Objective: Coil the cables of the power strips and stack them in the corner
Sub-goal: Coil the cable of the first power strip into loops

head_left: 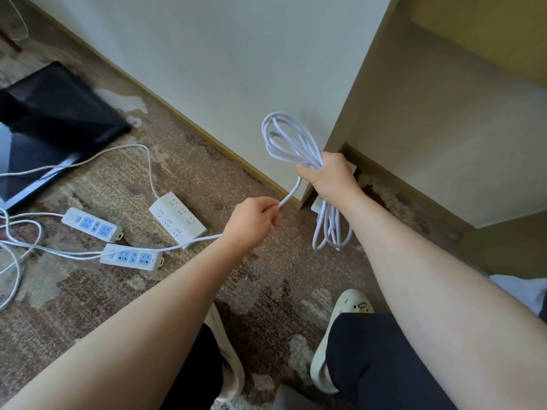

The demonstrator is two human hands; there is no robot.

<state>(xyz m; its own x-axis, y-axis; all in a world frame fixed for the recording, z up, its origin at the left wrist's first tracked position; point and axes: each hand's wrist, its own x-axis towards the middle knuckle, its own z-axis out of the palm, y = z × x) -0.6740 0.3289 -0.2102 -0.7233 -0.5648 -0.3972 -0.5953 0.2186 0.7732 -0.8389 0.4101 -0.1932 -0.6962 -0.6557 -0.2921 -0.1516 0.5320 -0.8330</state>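
Gripping the coil (296, 143), the right hand (328, 176) is raised; the left hand (254, 220) pinches the cable (291, 190) just below.

A carpeted indoor room, probably a home or hotel room, is suggested by the worn patterned carpet (183, 179), cream walls (207, 54) with baseboard, house slippers (340, 335) and power strips (177, 218) laid on the floor.

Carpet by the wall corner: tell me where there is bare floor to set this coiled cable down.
Bare carpet lies between the large white power strip, the beige slippers and the wall corner. Left is crowded: two blue-socket power strips, loose cables and a black panel.
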